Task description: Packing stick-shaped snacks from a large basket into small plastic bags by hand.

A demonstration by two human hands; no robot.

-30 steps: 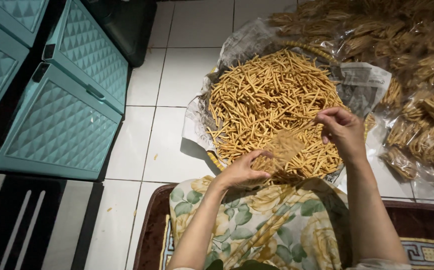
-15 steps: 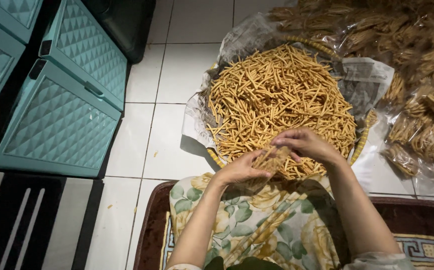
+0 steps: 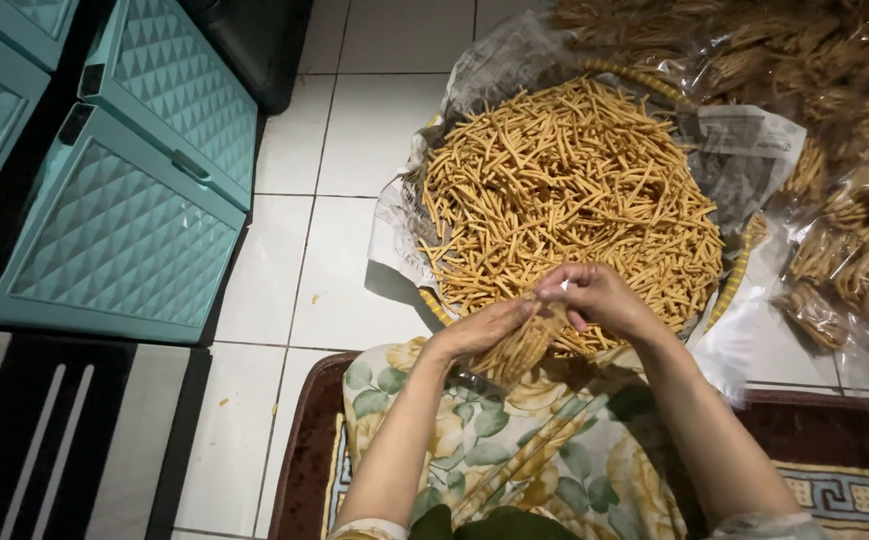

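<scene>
Hands closing together over the small bag

I see my right hand (image 3: 599,298), which a second ago hung apart over the right of the heap of snack sticks (image 3: 569,195), now drawn in near and left to meet my left hand (image 3: 484,328); both pinch the mouth of the small clear bag of sticks (image 3: 522,347), which now hangs lower, over my flowered lap (image 3: 514,440).
</scene>
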